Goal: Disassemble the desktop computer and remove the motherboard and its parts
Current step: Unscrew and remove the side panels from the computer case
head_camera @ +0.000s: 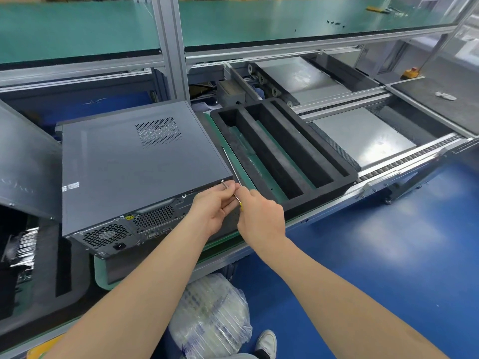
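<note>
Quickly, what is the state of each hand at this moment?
Left hand: pinches the screwdriver shaft near the tip.
Right hand: grips the screwdriver handle.

A: Entry: site type?
B: Factory line, electronics workshop.
A: Evidence listed?
B: Aluminium-profile frame (169,47); green-matted shelf (285,19); conveyor chain rail (404,160); metal pallet plates (363,138) on the track; slotted black foam tray (322,143); yellow box with red button (410,73); desktop computer case (134,161); glossy blue floor (388,242).
</note>
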